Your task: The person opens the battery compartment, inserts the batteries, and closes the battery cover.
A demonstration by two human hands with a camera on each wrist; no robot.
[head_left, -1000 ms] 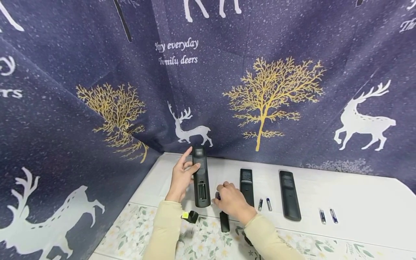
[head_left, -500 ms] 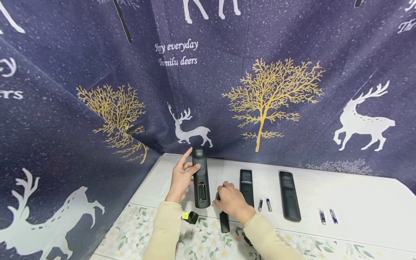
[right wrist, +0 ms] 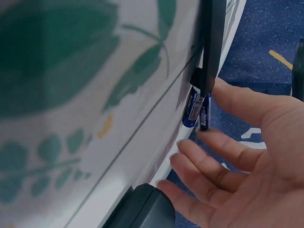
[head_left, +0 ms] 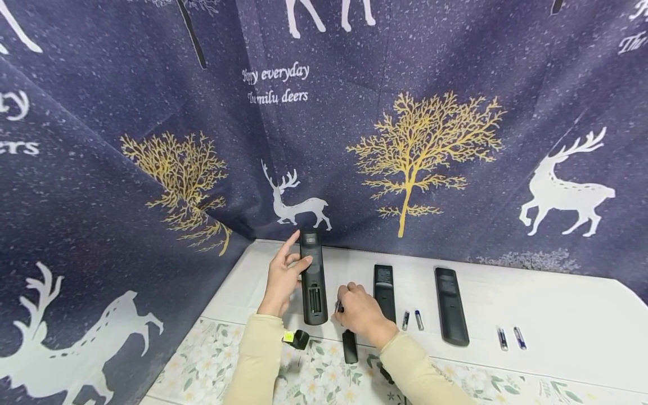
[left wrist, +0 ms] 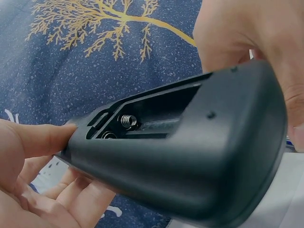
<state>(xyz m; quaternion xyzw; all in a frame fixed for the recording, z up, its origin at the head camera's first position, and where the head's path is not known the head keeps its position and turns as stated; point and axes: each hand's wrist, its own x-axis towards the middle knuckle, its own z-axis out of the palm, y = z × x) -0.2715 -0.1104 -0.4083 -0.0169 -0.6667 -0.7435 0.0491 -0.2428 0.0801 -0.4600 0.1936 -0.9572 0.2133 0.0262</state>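
Note:
My left hand [head_left: 282, 277] grips a black remote control [head_left: 315, 264], back side up, thumb across its back. Its battery compartment [left wrist: 152, 114] has no cover, and coil springs show inside with no batteries in it. To the right of that remote, my right hand [head_left: 361, 309] is low at the table. In the right wrist view, its thumb and index finger pinch a blue battery [right wrist: 204, 114]. A second blue battery [right wrist: 192, 108] lies right beside it. A loose black battery cover [head_left: 350, 346] lies just in front of the right hand and partly overlaps the batteries in the right wrist view.
Two more black remotes lie to the right, a middle remote [head_left: 385, 287] and a far-right remote [head_left: 451, 306]. Beside them lie one pair of batteries [head_left: 406, 319] and another pair [head_left: 502, 337]. A deer-print cloth [head_left: 324, 140] hangs behind the white table [head_left: 486, 281].
Both hands stay almost in place, and the remote keeps its position. A little more of the battery shows at the right fingertips.

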